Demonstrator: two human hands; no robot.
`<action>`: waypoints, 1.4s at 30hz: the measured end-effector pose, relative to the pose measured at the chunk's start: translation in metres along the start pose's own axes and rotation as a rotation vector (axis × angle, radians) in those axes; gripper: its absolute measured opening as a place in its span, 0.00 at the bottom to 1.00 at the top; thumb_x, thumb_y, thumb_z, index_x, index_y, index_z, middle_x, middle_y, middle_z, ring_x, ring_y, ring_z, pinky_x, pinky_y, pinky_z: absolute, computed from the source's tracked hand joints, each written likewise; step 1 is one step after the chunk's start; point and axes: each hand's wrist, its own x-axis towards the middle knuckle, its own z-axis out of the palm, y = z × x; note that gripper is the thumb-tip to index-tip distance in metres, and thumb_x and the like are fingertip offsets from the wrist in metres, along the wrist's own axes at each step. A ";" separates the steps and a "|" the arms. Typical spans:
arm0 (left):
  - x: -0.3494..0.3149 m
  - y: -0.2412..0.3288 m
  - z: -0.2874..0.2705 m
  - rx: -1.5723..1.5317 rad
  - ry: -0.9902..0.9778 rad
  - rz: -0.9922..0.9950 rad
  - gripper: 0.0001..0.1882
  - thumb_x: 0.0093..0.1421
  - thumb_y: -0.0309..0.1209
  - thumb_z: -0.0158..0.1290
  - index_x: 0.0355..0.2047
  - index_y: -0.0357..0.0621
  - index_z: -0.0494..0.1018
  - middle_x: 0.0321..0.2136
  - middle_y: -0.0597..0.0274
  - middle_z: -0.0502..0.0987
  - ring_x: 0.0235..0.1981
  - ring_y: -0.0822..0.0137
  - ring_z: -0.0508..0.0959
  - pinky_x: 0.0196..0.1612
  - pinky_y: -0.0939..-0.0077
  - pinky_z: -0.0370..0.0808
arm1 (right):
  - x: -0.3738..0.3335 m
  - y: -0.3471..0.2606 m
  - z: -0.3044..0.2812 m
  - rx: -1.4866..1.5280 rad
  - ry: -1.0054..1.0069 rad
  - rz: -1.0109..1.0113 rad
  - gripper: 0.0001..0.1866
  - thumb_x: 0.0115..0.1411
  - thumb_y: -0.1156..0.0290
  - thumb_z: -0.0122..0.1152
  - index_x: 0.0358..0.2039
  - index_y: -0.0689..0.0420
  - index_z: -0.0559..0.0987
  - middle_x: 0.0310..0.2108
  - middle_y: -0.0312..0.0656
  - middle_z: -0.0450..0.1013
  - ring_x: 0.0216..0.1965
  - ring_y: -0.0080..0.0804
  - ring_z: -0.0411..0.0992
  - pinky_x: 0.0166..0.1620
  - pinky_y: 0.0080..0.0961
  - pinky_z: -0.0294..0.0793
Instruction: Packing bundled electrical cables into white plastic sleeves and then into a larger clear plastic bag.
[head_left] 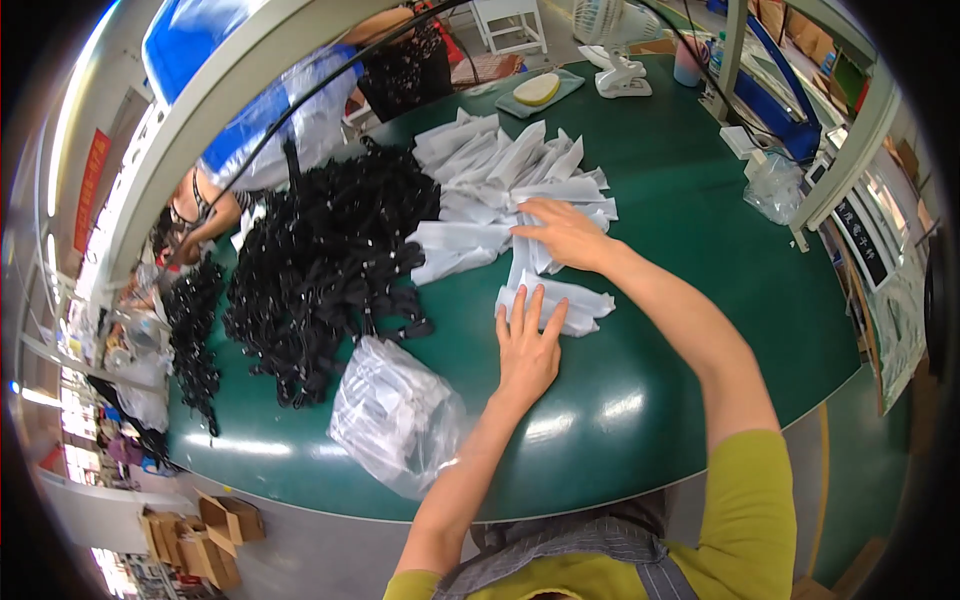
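Near wht strip (pixel 587 308): flat on surface (pixel 690 250), long axis L–R, just fwd of the person's body. L hand (pixel 528 360): palm down, fingers spread & slightly bent, fingertips on the strip; not closed round it.

R hand (pixel 568 238): palm down over the near R part of the wht strip pile (pixel 480 165), fingers extended toward L, thumb apart from them. Cannot tell whether a strip is pinched. Pile strips overlap at various angles.

L of pile, adjoining: blk cord heap (pixel 320 260), w/ small shiny bits. Near side of heap, L of L forearm: clear bag (pixel 400 415) w/ wht contents.

Far edge of surface: oval pad (pixel 537 90) on a tray; wht fan (pixel 622 78) to its R; pink cup (pixel 688 62) further R. R side, nr frame post: crumpled clear bag (pixel 775 190).

Beyond surface: co-worker in dk patterned top (pixel 405 65), far side; cardboard boxes (pixel 230 520) on floor, lower L.
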 end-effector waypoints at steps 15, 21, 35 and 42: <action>-0.093 0.053 -0.027 -0.334 -0.145 -0.081 0.29 0.49 0.24 0.62 0.54 0.48 0.72 0.53 0.51 0.69 0.60 0.47 0.66 0.56 0.55 0.67 | -0.147 -0.072 -0.026 -0.157 0.176 0.444 0.12 0.50 0.76 0.60 0.38 0.57 0.80 0.45 0.42 0.71 0.52 0.41 0.66 0.51 0.41 0.64; -0.149 0.056 -0.043 -0.389 -0.021 -0.194 0.27 0.48 0.21 0.61 0.51 0.40 0.72 0.46 0.53 0.73 0.51 0.49 0.72 0.54 0.55 0.68 | -0.170 -0.159 -0.073 0.151 -0.052 0.316 0.15 0.55 0.73 0.62 0.44 0.58 0.76 0.46 0.43 0.70 0.52 0.43 0.66 0.54 0.39 0.63; -0.185 0.057 -0.083 -0.299 -0.026 0.141 0.23 0.49 0.23 0.58 0.49 0.46 0.75 0.49 0.58 0.73 0.55 0.53 0.71 0.59 0.50 0.62 | -0.156 -0.208 -0.024 0.335 -0.038 0.110 0.12 0.58 0.69 0.61 0.41 0.58 0.74 0.36 0.43 0.73 0.44 0.43 0.71 0.53 0.43 0.62; -0.160 0.045 -0.039 -0.434 -0.139 0.149 0.25 0.48 0.24 0.60 0.49 0.43 0.73 0.48 0.57 0.74 0.50 0.57 0.72 0.58 0.53 0.65 | -0.182 -0.203 -0.070 0.148 -0.425 0.231 0.19 0.51 0.75 0.65 0.45 0.59 0.75 0.37 0.45 0.72 0.43 0.43 0.71 0.50 0.41 0.67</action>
